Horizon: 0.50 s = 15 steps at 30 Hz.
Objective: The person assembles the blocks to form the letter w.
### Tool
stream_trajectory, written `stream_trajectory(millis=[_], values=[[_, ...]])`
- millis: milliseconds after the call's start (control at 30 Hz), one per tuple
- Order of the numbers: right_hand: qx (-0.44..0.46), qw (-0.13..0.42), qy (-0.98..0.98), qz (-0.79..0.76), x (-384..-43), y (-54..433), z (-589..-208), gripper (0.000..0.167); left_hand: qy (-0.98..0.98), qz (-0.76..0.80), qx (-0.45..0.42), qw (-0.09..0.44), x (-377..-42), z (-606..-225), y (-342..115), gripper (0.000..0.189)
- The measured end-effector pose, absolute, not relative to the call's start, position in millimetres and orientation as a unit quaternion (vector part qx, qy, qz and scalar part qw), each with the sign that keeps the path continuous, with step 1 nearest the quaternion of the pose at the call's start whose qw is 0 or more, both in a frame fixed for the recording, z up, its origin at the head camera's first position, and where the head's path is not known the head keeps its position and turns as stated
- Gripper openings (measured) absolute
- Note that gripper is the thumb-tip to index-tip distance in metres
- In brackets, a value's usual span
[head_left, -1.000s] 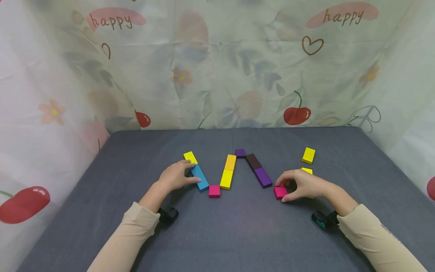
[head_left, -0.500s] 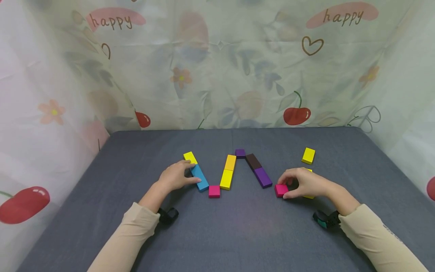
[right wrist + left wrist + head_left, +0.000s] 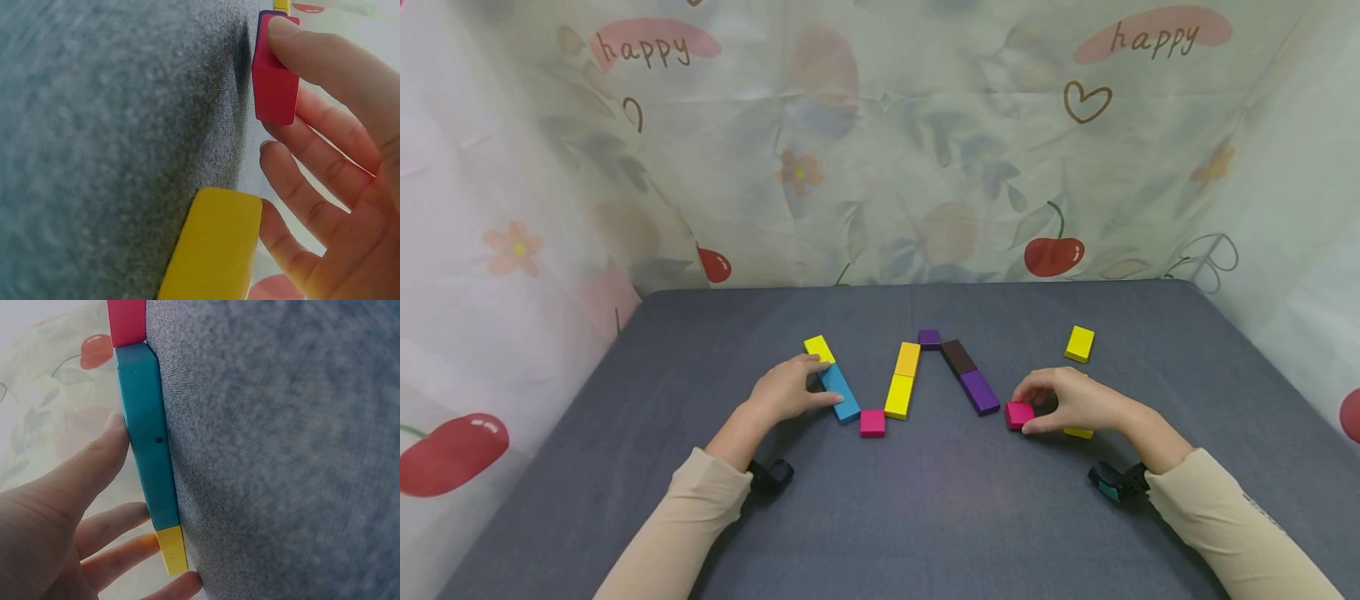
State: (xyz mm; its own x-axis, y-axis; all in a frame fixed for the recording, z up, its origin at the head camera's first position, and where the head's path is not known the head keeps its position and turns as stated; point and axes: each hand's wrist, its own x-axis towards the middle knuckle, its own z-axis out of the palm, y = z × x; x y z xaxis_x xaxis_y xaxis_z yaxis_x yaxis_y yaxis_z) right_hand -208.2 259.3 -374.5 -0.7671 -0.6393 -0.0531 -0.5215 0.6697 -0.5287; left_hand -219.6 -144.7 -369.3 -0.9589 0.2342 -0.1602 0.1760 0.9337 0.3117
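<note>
My right hand [image 3: 1075, 404] pinches a pink block [image 3: 1018, 415] between thumb and fingers, just right of the lower end of a purple block [image 3: 980, 392]. In the right wrist view the thumb lies on this pink block [image 3: 275, 94]; the other fingers are behind it. My left hand [image 3: 782, 390] rests its spread, relaxed fingers along a blue block [image 3: 842, 393] and the yellow block [image 3: 817, 345] at its far end. In the left wrist view the thumb touches the side of the blue block [image 3: 145, 444]. Another pink block [image 3: 872, 423] sits by the blue one's near end.
The zigzag row continues with a yellow block [image 3: 898, 396], an orange block [image 3: 907, 358], a small purple block [image 3: 929, 339] and a dark brown block [image 3: 958, 357]. One loose yellow block [image 3: 1079, 343] lies at back right; more yellow [image 3: 1078, 433] shows partly behind my right hand.
My right hand and its pink block have shifted slightly to the right and away from me, leaving a small gap to the purple block. My left hand stays put.
</note>
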Motion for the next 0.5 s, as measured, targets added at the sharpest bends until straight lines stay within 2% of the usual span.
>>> stream_trajectory(millis=[500], values=[[-0.307,0.123,0.911,-0.246,-212.7,257.8,-378.8,0.033,0.978,0.150,0.107,0.096,-220.1,-370.4,-145.3,0.067]])
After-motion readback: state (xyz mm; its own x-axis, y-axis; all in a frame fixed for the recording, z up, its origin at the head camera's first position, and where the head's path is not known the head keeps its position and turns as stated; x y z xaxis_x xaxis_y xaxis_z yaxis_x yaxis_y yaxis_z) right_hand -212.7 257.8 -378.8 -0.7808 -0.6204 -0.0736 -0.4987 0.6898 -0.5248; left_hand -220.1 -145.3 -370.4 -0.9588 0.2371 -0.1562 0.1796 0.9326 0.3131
